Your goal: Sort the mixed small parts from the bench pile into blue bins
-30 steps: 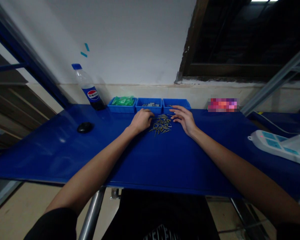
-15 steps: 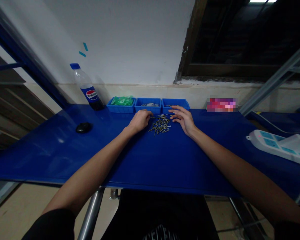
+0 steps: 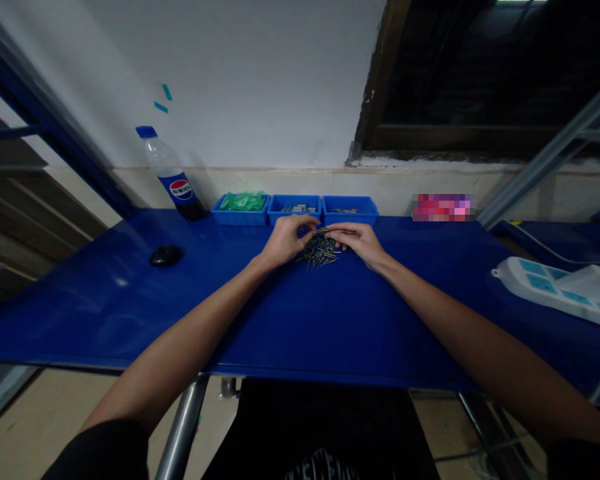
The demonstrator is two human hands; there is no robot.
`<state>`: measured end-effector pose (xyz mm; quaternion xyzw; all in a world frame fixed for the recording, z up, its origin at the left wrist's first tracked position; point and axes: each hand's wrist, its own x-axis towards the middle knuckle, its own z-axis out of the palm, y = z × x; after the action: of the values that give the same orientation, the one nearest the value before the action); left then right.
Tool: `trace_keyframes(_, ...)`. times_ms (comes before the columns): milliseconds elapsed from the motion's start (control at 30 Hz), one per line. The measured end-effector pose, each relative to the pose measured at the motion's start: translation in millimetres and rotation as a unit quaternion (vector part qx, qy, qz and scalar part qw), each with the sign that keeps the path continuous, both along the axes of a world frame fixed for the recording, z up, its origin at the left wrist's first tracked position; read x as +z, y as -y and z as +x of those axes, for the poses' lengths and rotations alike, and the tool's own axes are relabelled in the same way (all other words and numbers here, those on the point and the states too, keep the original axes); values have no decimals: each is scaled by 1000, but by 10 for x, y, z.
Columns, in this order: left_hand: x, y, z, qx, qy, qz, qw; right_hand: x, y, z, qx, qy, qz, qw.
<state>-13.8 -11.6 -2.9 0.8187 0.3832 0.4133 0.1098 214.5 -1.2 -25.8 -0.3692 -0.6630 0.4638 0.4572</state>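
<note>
A loose pile of thin brass-coloured metal pieces [image 3: 320, 257], like screws or small drill bits, lies on the blue table [image 3: 300, 320]. My left hand [image 3: 287, 239] curves over the pile's left side, thumb and index fingertips drawn together. From the right, my right hand [image 3: 357, 241] reaches over the pile with its fingers pressed together. The fingertips of both hands almost meet above the pile's far edge. Whatever is between them is too small to make out. Similar thin pieces lie in the right blue box [image 3: 357, 217] just behind my hands.
A middle blue box [image 3: 276, 217] holds small grey pieces; the left blue box [image 3: 240, 218] holds green plastic packets. A cola bottle [image 3: 175, 187] and a black mouse [image 3: 165, 256] are at left. At right are a blurred pink pack [image 3: 443, 207] and a white power strip [image 3: 550, 287].
My right hand has moved left over the pile and its spread fingers have come together. My left hand's fingers have moved right, towards it. Thin pieces in the right box now show.
</note>
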Motion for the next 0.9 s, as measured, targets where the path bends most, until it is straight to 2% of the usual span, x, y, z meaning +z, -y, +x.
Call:
trace_keyframes(300, -29, 17, 19, -6, -34, -4, 999, 19, 19, 8, 17, 2, 4, 1000)
trace_keyframes(367, -25, -2, -9, 4, -61, 2, 998, 18, 12, 6, 0, -12, 5, 1000)
trace_keyframes(567, -101, -142, -220, 89, -170, -19, 981, 41, -5, 48, -95, -98, -20, 990)
trace_keyframes(700, -168, -219, -313, 96, -226, -28, 969, 46, -9, 71, -96, -119, -45, 987)
trace_keyframes(900, -194, -241, -302, 77, -219, -19, 972, 47, -5, 53, -91, -102, -46, 990)
